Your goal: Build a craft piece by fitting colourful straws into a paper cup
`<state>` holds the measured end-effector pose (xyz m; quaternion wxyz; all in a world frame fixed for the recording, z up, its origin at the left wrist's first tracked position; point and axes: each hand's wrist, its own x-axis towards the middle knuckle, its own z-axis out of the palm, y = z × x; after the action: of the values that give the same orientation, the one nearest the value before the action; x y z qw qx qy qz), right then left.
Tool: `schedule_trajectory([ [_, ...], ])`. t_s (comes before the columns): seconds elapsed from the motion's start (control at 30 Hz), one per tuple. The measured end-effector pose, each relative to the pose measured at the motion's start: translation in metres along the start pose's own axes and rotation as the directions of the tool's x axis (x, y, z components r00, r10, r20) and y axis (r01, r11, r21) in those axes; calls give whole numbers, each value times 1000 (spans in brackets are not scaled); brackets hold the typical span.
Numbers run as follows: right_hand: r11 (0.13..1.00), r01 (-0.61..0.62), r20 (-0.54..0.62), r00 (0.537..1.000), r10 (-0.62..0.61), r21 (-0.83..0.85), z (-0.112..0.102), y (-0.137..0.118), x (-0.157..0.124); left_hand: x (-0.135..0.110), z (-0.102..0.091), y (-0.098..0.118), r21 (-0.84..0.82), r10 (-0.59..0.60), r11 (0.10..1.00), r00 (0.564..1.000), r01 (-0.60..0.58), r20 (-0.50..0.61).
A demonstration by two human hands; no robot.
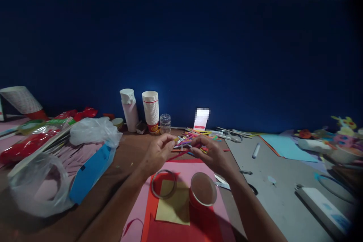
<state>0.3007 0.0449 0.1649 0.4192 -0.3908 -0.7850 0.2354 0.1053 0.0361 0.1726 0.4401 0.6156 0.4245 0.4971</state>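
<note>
My left hand [157, 152] and my right hand [213, 155] are raised over the table, fingers pinched together on a thin red paper strip [181, 154] stretched between them. Just behind the hands lies a heap of coloured paper strips [195, 136]. Below the hands, on pink and red paper sheets [181, 204], lie a clear tape ring [163, 184] on a yellow square and a red paper cup [203, 190] standing upright.
A white bottle [129, 109], a stack of paper cups [151, 110] and a small clear jar [165, 123] stand by the blue wall. Plastic bags [39, 181] and blue paper lie left. Scissors [227, 183], a marker [256, 150], light blue paper [286, 147] lie right.
</note>
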Motion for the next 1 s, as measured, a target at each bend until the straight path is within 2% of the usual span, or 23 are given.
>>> schedule_trajectory([
  [0.1, 994, -46, -20, 999, 48, 94, 9, -12, -7, -8, 6, 4, -141, -118, 979, 976, 145, 185],
  [0.17, 982, -85, -31, 995, 92, 167, 14, -14, -10, -14, 9, 6, -153, -138, 971, 956, 182, 257],
  [0.37, 864, -80, -20, 994, 103, 497, 21, -18, -19, -22, 15, 8, -120, -98, 984, 965, 130, 242],
  [0.47, 793, -100, 11, 993, 116, 601, 20, -20, -22, -24, 18, 7, -146, -81, 982, 963, 121, 257],
  [0.6, 709, -156, 67, 986, 152, 688, 17, -15, -21, -23, 17, 10, -203, -107, 962, 939, 181, 327],
  [0.8, 574, -240, 68, 950, 305, 783, 12, 0, -16, -17, 6, 11, -252, -164, 930, 917, 266, 364],
  [0.9, 529, -236, 66, 945, 320, 815, 9, 6, -14, -15, 4, 8, -265, -189, 911, 889, 317, 417],
  [1.0, 507, -248, 70, 936, 344, 825, 6, 14, -13, -14, 2, 6, -283, -181, 902, 882, 325, 435],
])
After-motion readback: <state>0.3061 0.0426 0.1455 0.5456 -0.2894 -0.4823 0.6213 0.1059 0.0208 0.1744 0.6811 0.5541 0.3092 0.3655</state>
